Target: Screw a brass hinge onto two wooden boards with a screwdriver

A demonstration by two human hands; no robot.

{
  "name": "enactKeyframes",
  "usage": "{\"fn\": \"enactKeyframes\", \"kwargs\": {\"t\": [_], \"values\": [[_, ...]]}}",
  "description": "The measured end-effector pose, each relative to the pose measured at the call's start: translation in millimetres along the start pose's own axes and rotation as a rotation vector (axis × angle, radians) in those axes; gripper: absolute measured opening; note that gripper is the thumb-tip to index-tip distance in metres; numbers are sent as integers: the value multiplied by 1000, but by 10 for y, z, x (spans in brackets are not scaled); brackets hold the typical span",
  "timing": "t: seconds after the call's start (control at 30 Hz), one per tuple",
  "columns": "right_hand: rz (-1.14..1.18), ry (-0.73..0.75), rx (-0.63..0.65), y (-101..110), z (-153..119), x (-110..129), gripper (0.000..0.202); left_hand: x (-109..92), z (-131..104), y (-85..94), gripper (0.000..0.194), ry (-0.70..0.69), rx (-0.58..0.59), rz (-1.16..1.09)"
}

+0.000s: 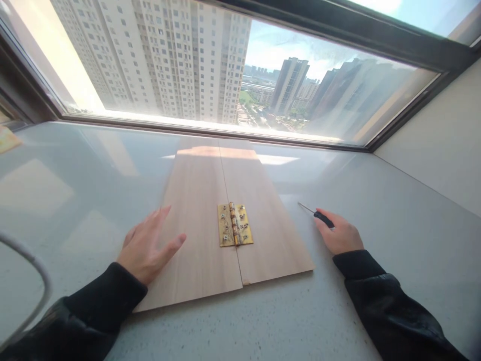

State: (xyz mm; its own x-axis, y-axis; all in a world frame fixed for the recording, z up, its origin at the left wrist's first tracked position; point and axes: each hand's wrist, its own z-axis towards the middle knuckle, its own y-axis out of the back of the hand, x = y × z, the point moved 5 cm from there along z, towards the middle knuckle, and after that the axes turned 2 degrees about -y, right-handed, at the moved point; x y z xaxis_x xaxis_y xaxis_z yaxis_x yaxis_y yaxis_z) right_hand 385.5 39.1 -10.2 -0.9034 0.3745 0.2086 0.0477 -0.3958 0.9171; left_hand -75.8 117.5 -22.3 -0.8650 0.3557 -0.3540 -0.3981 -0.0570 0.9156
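Two pale wooden boards, the left board point(195, 260) and the right board point(270, 235), lie side by side on the speckled white counter. Across their seam sits a worn brass hinge point(235, 224), opened flat, with several screws in its leaves. My left hand point(152, 245) is over the left board's outer edge, fingers spread and holding nothing. To the right of the boards, my right hand point(340, 233) grips the black handle of a small screwdriver point(323, 219). Its thin metal shaft points up and left, toward the right board's edge, apart from it.
Beyond the boards runs a dark window frame point(210, 134), with tall buildings outside. A white cable point(37, 265) curves at the left edge. A white wall point(436, 135) bounds the right side. Sunlight patches fall on the counter point(75, 220).
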Motion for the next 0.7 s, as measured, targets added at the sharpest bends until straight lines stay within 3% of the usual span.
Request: {"fn": "enactKeyframes", "kwargs": {"t": [0.2, 0.37, 0.47, 0.7], "values": [[-114, 36, 44, 117, -163, 387, 42, -17, 54, -26, 67, -67, 21, 154], [-196, 97, 7, 147, -187, 496, 41, -179, 193, -88, 63, -118, -29, 128], [-126, 117, 72, 62, -108, 350, 32, -282, 257, -124, 61, -163, -47, 95], [-114, -81, 23, 44, 153, -355, 33, -491, 341, -201, 58, -190, -8, 27]]}}
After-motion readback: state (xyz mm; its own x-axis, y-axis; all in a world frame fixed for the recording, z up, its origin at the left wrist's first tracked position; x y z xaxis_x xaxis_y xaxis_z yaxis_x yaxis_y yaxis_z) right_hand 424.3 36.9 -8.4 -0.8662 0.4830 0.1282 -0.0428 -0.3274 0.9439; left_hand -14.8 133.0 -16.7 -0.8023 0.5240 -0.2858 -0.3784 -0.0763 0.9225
